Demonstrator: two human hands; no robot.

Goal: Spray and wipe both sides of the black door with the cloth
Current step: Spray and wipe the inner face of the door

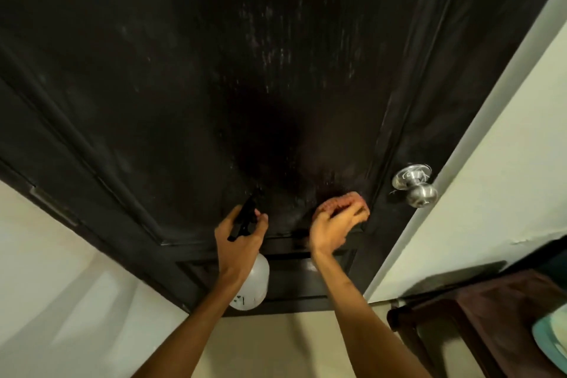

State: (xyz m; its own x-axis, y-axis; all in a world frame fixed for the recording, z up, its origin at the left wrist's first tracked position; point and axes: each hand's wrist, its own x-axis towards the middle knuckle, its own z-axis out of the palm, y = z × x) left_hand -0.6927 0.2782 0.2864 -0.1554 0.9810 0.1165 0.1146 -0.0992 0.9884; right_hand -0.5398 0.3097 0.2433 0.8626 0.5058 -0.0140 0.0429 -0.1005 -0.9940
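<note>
Right hand [336, 224] gripping pink cloth [343, 201] against black door [214, 86]; left hand [241, 235] at 9 o'clock, clutching spray bottle [250, 282]. Better to wipe with firm overlapping strokes over streaked panel. Silver knob [415, 184] at 3 o'clock, cream wall [491, 193] beyond.

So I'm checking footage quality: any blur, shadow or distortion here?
Head view: wide-angle bending of the black door; dark shadow patch above the hands; right hand and cloth slightly motion-blurred; glint on the knob.
</note>
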